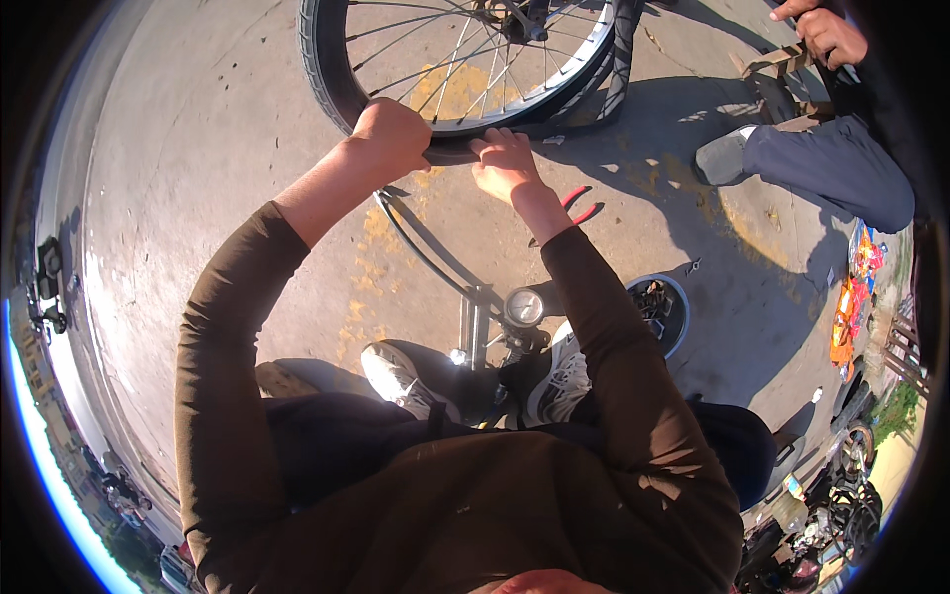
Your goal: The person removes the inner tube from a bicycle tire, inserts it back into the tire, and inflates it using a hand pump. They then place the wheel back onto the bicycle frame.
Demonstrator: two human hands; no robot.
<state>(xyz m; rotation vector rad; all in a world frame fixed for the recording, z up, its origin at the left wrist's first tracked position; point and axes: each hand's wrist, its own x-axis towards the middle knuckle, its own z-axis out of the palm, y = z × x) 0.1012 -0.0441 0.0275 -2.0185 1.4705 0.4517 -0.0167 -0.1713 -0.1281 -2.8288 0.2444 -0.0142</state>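
Note:
A spoked bicycle wheel (465, 64) stands out at the top of the head view, with a black tyre (322, 59) around its silver rim (579, 84). My left hand (394, 137) is closed over the tyre at the wheel's near edge. A short way to its right, my right hand (505, 163) grips the same stretch of tyre, fingers curled over it. On the wheel's right side black rubber (621, 59) lies outside the rim; whether it is tyre or inner tube I cannot tell. Red-handled pliers (582, 203) lie on the ground beside my right wrist.
Between my shoes stands a floor pump with a round gauge (524, 307); its hose (426, 252) curves up towards the wheel. A bowl (676, 307) of small dark parts is by my right arm. Another person's hands (826, 35) and shoe (725, 158) are at the right.

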